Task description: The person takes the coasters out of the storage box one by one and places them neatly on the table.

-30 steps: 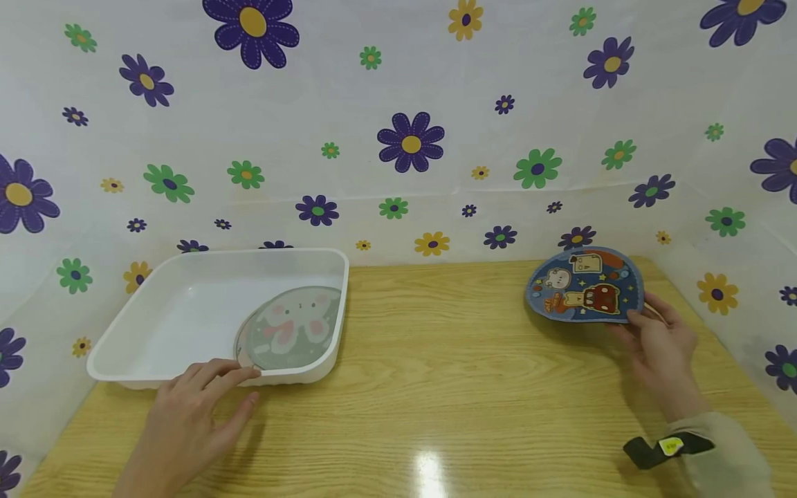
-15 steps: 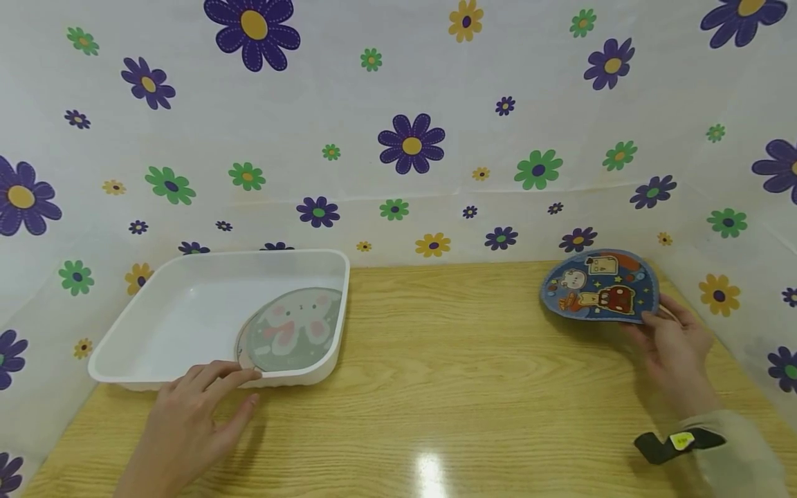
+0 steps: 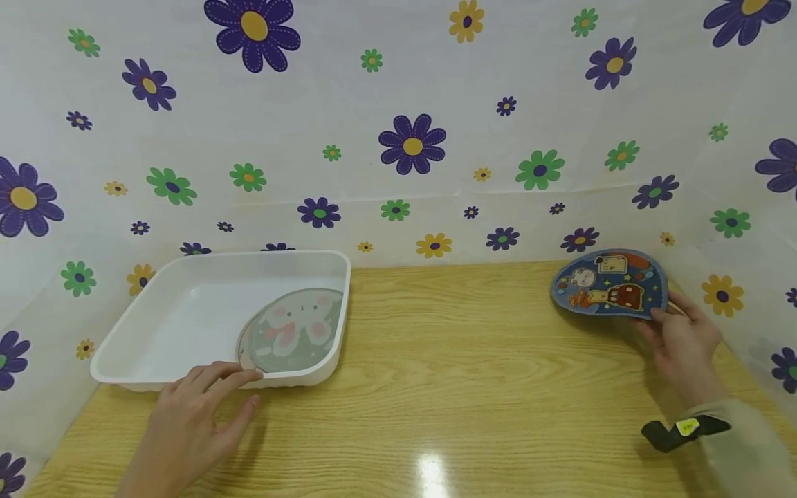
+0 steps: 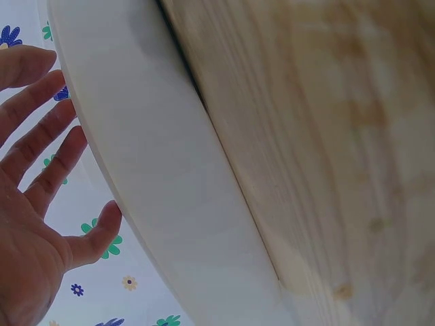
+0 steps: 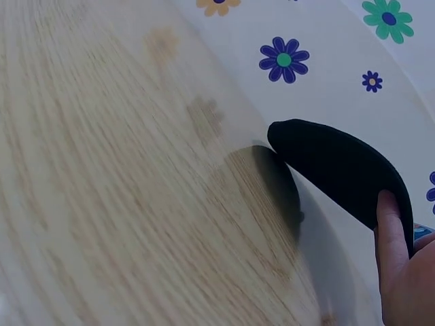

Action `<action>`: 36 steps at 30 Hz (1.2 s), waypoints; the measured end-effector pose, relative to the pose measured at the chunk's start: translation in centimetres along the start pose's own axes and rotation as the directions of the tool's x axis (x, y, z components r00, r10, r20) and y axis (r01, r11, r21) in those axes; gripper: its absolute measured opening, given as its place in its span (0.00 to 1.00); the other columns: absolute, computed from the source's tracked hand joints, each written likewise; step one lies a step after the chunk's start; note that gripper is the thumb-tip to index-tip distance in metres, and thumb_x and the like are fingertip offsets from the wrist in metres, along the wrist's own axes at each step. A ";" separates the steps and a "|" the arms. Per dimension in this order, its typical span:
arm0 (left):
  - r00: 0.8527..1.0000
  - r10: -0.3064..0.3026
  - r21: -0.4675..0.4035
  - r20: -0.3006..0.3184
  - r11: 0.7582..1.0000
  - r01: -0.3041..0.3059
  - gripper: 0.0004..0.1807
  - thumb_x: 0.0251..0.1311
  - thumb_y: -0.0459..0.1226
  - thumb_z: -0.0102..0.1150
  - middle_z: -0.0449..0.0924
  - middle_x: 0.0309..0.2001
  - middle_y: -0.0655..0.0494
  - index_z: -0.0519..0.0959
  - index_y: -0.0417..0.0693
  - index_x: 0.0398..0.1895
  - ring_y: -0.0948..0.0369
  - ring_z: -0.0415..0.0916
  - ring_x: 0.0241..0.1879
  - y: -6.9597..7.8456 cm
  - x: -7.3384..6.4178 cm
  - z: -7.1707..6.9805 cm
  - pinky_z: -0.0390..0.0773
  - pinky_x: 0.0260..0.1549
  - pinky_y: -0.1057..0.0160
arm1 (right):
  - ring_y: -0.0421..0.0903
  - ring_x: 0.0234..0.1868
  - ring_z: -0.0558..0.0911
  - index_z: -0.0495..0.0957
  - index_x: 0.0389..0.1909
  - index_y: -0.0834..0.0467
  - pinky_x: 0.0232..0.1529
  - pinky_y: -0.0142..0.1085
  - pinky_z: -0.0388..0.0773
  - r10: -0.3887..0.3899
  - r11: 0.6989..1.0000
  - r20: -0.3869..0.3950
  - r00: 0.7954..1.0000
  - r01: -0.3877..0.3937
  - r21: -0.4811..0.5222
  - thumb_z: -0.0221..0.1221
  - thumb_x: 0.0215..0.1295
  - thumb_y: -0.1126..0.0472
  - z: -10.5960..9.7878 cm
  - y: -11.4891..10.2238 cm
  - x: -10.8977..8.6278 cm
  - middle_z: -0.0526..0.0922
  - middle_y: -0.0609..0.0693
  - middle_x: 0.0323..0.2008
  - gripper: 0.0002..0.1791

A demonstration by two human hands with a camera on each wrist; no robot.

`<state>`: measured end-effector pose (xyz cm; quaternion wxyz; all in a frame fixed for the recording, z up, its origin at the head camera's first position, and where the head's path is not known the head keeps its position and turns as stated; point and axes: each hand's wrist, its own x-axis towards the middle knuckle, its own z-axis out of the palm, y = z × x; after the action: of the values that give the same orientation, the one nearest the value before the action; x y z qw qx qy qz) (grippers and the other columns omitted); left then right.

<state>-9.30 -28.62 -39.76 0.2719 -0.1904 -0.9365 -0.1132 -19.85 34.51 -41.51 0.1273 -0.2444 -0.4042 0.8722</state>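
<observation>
In the head view my right hand (image 3: 688, 342) holds a blue rounded mouse pad (image 3: 613, 283) by its near right corner, thumb on top. Cartoon animals and a stitched border show on its face. The right wrist view gives its black underside (image 5: 333, 159), with a finger pressed along it and the pad raised over its shadow. At left, my left hand (image 3: 193, 422) rests its fingertips on the front rim of a white tray (image 3: 180, 273), fingers loosely extended. Inside the tray a grey-green mouse pad (image 3: 292, 332) with a rabbit print lies at the right end.
A wood-grain table (image 3: 436, 360) spreads between the tray and the right hand. White cloth (image 3: 349, 104) printed with flowers stands behind the table and along both sides. A black strap (image 3: 685, 430) is around the right sleeve.
My right hand has carried the blue mouse pad to the right, towards the side cloth. The left hand and the tray hold their places.
</observation>
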 end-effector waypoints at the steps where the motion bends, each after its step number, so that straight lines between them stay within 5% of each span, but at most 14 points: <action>1: 1.000 -0.004 0.002 0.003 1.000 0.004 0.17 0.46 0.39 0.75 0.86 0.43 0.57 0.87 0.58 0.43 0.51 0.83 0.42 0.0 0.0 0.0 0.80 0.33 0.38 | 0.44 0.29 0.89 0.75 0.47 0.51 0.30 0.36 0.87 -0.001 1.000 -0.002 1.000 0.001 -0.003 0.50 0.70 0.80 0.0 -0.1 0.1 0.86 0.49 0.29 0.20; 10: 1.000 0.003 0.001 -0.003 1.000 -0.003 0.17 0.46 0.38 0.76 0.86 0.43 0.58 0.87 0.58 0.43 0.52 0.83 0.42 -0.1 0.0 0.0 0.80 0.33 0.40 | 0.43 0.27 0.89 0.77 0.44 0.52 0.27 0.37 0.87 -0.012 1.000 -0.017 1.000 0.012 -0.013 0.51 0.69 0.80 -0.1 -0.4 1.2 0.86 0.48 0.27 0.19; 24: 1.000 0.000 0.006 0.002 1.000 0.000 0.17 0.46 0.38 0.75 0.85 0.43 0.59 0.87 0.59 0.43 0.53 0.82 0.41 -0.2 -0.1 0.0 0.80 0.33 0.40 | 0.35 0.25 0.86 0.79 0.43 0.46 0.24 0.33 0.85 -0.012 0.984 -0.074 0.997 -0.001 -0.180 0.51 0.69 0.79 -0.7 -0.8 2.9 0.81 0.42 0.25 0.23; 36: 1.000 0.014 0.006 -0.020 1.000 -0.014 0.16 0.46 0.38 0.74 0.85 0.42 0.60 0.87 0.58 0.42 0.53 0.82 0.41 -0.1 -0.1 -0.2 0.79 0.32 0.42 | 0.35 0.24 0.85 0.76 0.43 0.46 0.27 0.33 0.86 0.026 0.961 -0.015 1.000 -0.029 -0.276 0.52 0.68 0.78 -1.7 -1.2 3.6 0.80 0.41 0.23 0.20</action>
<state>-9.18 -28.77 -39.71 0.2828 -0.1951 -0.9326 -0.1105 -21.99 37.87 -42.67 0.0824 -0.2703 -0.5176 0.8076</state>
